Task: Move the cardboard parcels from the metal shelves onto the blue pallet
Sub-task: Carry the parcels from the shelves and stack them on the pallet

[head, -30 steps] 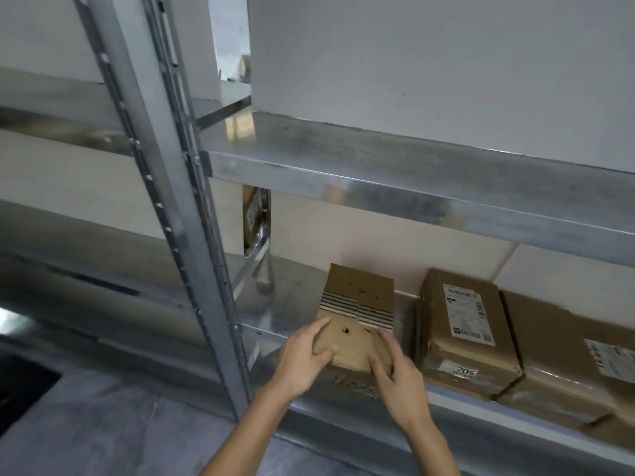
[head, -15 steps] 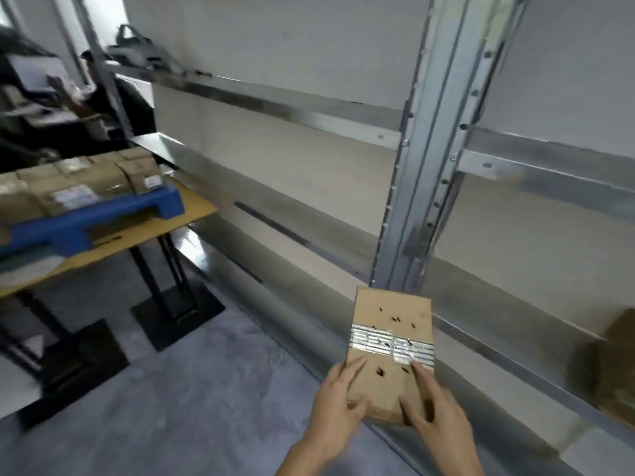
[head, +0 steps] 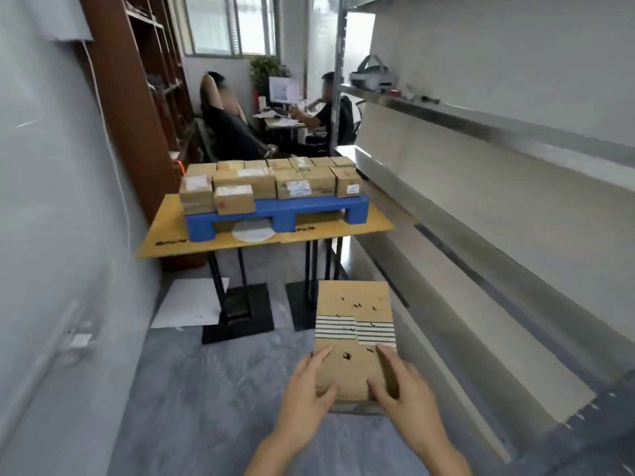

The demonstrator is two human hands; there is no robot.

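Transport was under way, left hand (head: 305, 389) and right hand (head: 407, 389) gripping one striped parcel (head: 354, 304) that next needed carrying to the blue pallet (head: 309, 205).

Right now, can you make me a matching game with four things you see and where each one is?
Things:
1. striped parcel
2. blue pallet
3. white headset
4. white sheet

Places:
A. on the yellow table
B. on the grey floor
C. held by the left hand and right hand
D. on the metal shelf

Pairs: 1-C, 2-A, 3-D, 4-B
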